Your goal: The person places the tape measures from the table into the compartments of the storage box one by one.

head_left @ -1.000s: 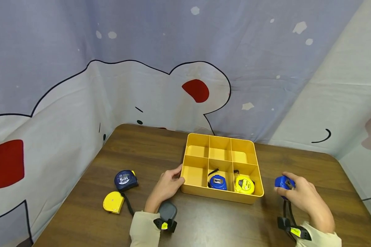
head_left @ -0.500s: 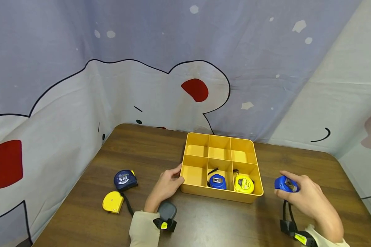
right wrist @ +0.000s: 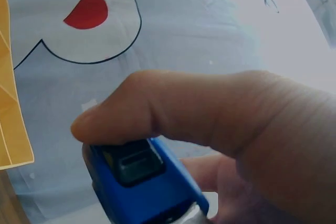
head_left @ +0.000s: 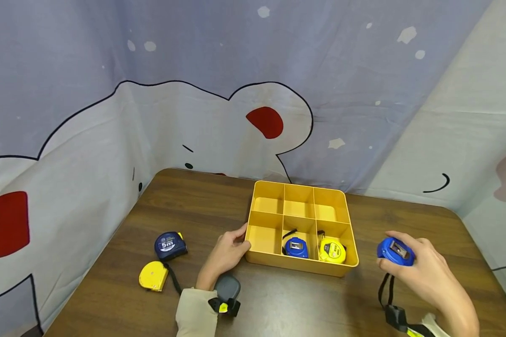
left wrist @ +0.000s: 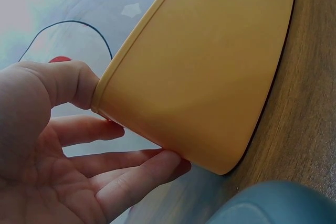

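Note:
My right hand (head_left: 430,271) holds a blue tape measure (head_left: 396,251) between thumb and fingers, right of the yellow compartment box (head_left: 299,268). Its metal clip faces up, and its dark wrist strap hangs below. In the right wrist view, the thumb presses on the blue case (right wrist: 142,198) beside a dark button. At the box's left end, my left hand (head_left: 225,255) grips the wall, thumb at the rim and fingertips on the outside (left wrist: 163,163). The box's front row holds another blue tape measure (head_left: 296,247) in the middle and a yellow tape measure (head_left: 332,251) on the right.
Left on the wooden table (head_left: 295,304) lie a navy tape measure (head_left: 169,246) marked 5m and a yellow one (head_left: 153,276). A dark grey rounded object (head_left: 227,287) shows beside my left wrist. A printed curtain (head_left: 194,121) hangs behind the table.
My right hand has moved slightly right, turning the blue tape measure so that its clip shows more fully. My left hand stays at the box.

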`<state>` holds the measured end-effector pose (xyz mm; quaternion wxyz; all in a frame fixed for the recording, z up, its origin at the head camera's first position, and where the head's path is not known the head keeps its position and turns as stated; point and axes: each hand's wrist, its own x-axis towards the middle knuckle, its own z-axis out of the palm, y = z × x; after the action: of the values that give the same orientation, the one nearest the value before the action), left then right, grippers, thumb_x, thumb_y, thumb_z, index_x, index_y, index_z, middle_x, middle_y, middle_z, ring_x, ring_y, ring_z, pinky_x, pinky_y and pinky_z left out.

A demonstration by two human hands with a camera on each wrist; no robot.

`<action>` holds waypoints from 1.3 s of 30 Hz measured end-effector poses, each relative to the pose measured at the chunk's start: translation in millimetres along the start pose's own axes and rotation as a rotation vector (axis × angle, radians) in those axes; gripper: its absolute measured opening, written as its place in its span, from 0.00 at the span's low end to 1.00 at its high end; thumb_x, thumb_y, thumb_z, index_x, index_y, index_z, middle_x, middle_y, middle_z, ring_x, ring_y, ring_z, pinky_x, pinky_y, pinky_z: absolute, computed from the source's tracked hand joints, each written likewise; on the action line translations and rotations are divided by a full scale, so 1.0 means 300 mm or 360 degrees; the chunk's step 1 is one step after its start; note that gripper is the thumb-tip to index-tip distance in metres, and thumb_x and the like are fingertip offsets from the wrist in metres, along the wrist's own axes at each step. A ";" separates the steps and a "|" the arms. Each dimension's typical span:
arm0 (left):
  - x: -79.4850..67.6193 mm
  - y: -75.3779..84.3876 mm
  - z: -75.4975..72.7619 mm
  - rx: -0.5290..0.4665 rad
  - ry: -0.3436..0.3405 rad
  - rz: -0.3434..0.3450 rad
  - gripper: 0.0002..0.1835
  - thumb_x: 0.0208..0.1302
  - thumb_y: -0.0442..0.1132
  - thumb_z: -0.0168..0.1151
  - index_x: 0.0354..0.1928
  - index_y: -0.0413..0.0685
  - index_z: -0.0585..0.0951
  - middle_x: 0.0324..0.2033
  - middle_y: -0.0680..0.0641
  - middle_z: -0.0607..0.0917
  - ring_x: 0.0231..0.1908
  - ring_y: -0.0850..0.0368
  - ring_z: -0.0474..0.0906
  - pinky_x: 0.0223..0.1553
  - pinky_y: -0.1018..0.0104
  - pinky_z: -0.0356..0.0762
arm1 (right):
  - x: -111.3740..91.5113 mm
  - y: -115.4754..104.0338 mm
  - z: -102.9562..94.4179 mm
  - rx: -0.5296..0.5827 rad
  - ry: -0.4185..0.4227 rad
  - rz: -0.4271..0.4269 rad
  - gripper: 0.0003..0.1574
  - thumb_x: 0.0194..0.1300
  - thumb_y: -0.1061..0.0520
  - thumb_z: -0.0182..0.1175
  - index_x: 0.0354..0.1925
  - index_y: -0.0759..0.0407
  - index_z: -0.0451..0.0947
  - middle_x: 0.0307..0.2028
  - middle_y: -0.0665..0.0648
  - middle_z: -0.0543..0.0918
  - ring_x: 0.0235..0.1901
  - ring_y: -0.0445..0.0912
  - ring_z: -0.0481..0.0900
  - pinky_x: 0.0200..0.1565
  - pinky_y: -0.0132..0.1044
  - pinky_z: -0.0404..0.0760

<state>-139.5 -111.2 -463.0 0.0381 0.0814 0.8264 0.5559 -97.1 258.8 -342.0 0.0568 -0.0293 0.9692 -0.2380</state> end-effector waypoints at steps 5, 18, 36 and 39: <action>0.005 -0.015 0.005 0.0051 0.0029 0.0015 0.28 0.52 0.39 0.50 0.57 0.43 0.61 0.48 0.42 0.72 0.42 0.55 0.72 0.38 0.68 0.70 | -0.015 -0.015 -0.007 -0.0008 0.0062 0.0004 0.45 0.45 0.35 0.54 0.59 0.51 0.56 0.44 0.69 0.58 0.36 0.64 0.66 0.23 0.45 0.69; 0.002 -0.010 0.003 0.0042 0.0024 0.0024 0.28 0.52 0.39 0.50 0.57 0.42 0.62 0.46 0.42 0.73 0.40 0.55 0.73 0.38 0.68 0.70 | -0.041 -0.047 -0.016 0.0015 0.0171 0.0031 0.40 0.44 0.35 0.56 0.54 0.46 0.60 0.44 0.67 0.59 0.36 0.61 0.63 0.21 0.43 0.67; 0.003 -0.014 0.006 0.0040 0.0029 0.0012 0.27 0.52 0.36 0.50 0.57 0.42 0.62 0.45 0.42 0.74 0.38 0.60 0.74 0.36 0.69 0.71 | -0.054 -0.070 -0.022 0.0035 0.0198 0.0024 0.41 0.43 0.34 0.56 0.54 0.46 0.59 0.47 0.64 0.61 0.38 0.60 0.64 0.23 0.45 0.67; 0.004 -0.012 0.006 0.0029 0.0026 0.0020 0.27 0.52 0.36 0.50 0.57 0.42 0.62 0.46 0.42 0.74 0.38 0.59 0.74 0.36 0.69 0.71 | -0.051 -0.071 -0.022 0.0048 0.0182 0.0039 0.42 0.44 0.34 0.55 0.55 0.47 0.59 0.47 0.65 0.60 0.38 0.61 0.64 0.23 0.45 0.68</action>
<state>-140.7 -110.7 -467.0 0.0270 0.0824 0.8312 0.5492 -82.2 244.2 -324.8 0.0045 -0.0028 0.9674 -0.2533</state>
